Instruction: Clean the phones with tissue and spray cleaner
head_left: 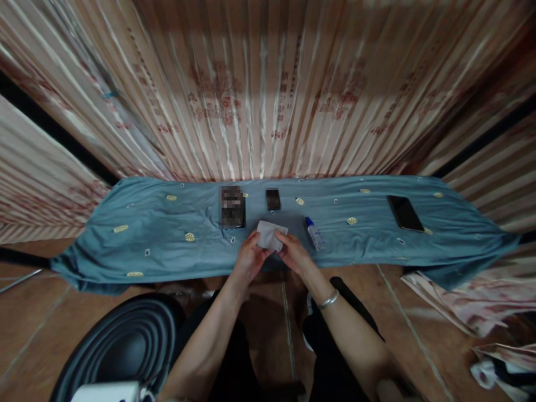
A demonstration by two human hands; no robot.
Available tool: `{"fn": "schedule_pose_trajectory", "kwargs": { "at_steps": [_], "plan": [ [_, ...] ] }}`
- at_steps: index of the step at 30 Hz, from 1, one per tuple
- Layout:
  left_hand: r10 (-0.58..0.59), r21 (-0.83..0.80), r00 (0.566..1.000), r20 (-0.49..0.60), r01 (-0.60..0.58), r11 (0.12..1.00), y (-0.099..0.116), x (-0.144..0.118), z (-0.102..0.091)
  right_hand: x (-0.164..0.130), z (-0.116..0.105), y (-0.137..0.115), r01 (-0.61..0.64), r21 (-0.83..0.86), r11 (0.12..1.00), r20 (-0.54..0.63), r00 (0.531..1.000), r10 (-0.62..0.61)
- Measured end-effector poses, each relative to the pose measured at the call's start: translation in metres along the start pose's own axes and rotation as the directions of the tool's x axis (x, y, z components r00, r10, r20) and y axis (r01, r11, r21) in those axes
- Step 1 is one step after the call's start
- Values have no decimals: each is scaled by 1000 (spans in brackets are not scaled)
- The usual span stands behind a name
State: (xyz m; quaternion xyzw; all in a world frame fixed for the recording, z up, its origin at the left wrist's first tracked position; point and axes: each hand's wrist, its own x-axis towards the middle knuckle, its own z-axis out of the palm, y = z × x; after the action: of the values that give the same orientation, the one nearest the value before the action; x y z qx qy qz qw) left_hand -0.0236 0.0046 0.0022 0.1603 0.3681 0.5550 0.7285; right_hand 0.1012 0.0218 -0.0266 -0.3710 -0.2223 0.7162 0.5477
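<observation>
Nearest you, bottom left: a dark round tub (121, 346) on the floor, ribbed inside, contents not readable, with a white object (104, 392) at its near rim. Your left hand (250, 258) and right hand (293, 252) meet at the near edge of the bench (146, 234), which is draped in blue-grey cloth with small yellow motifs. Both hands are partly closed, fingers pinching a small white cloth (271, 234) from either side; it sits between them, just above the bench cloth, slightly rumpled. Your right wrist carries a silver bangle (328, 300). Just right of your right hand lies a small clear bottle (314, 233) with a blue cap, on its side, tilted; can't tell how full it is. Beyond the white cloth: a small black phone (273, 199) lying flat, and left of it a dark blurred-out object (231, 207). Well apart to the right, a larger black phone (405, 213) lies screen-up. Behind the bench hangs a striped pinkish curtain (268, 89).
</observation>
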Motion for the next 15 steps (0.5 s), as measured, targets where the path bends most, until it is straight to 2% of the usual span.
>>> {"fn": "schedule_pose_trajectory", "kwargs": {
  "at_steps": [3,5,6,7,9,11,13,15],
  "plan": [
    [76,164,997,28,-79,983,6,6,-9,2,-2,-8,36,70,997,-64,997,-32],
    [183,288,983,-27,-168,943,17,19,-15,4,-6,-15,63,92,994,-90,994,-54],
    [265,368,962,-60,-226,902,25,27,-18,5,-8,-18,71,100,992,-109,992,-60],
    [370,463,925,-88,-291,837,33,38,-20,5,-10,-20,73,103,992,-127,990,-60],
    [581,683,810,-80,-380,624,51,61,-21,6,-13,-22,61,96,994,-150,988,-46],
    [673,861,739,-29,-324,393,67,84,-22,5,-14,-20,38,76,996,-143,989,-27],
    [702,954,712,-10,-204,220,79,104,-22,5,-14,-16,19,52,998,-118,993,-13],
    [688,984,725,-20,-106,140,86,121,-26,5,-13,-12,6,26,1000,-98,995,-3]
  ]
}}
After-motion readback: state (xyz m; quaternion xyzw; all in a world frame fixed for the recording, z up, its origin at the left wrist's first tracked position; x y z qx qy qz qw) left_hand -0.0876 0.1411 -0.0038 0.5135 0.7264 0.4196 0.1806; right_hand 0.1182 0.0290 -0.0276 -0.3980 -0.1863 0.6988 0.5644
